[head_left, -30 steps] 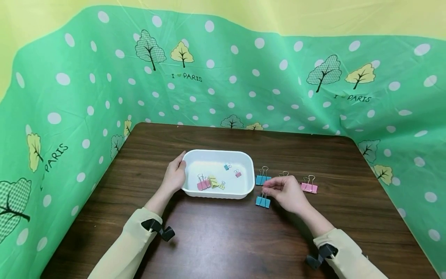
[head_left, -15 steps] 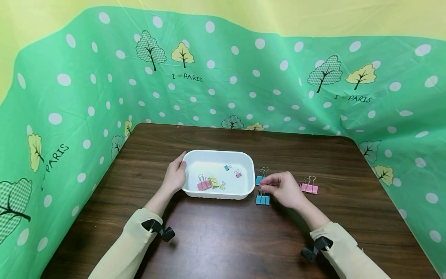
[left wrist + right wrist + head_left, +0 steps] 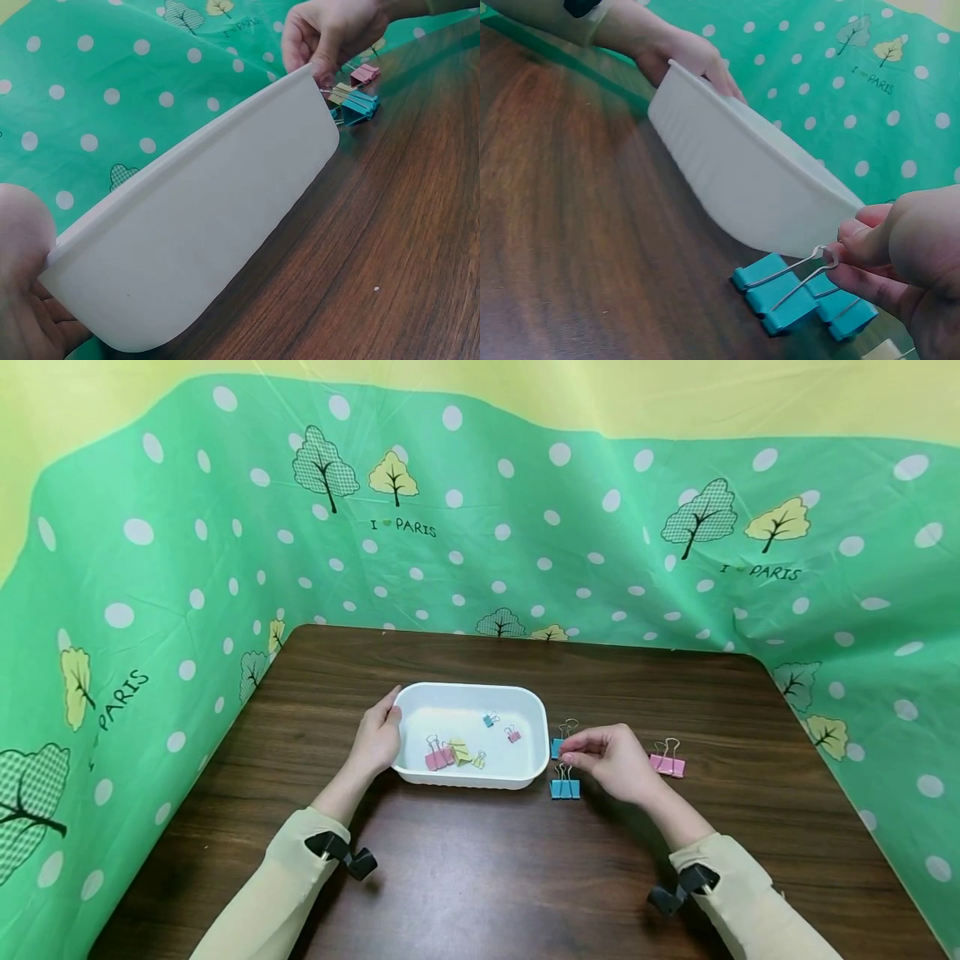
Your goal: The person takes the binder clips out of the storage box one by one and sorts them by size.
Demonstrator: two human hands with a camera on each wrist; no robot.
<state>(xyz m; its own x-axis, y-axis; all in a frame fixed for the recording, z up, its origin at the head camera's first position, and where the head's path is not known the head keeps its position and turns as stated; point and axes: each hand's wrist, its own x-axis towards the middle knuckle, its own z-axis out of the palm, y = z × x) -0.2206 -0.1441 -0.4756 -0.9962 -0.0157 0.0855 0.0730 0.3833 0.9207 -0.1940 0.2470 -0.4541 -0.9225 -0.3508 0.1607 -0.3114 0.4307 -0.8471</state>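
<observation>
You have: tray (image 3: pixel 453 720), held at nine o'clock by left grip (image 3: pixel 377 737); blue clip (image 3: pixel 566 789), pinched by right grip (image 3: pixel 613 764), at tray's four o'clock.

The left forearm (image 3: pixel 339 792) and right forearm (image 3: pixel 678 822) angle inward. The left hand (image 3: pixel 376 737) grips; the right hand (image 3: pixel 611 764) pinches between thumb (image 3: pixel 580 762) and fingertips (image 3: pixel 574 742), wrist raised slightly, pointing leftward.
</observation>
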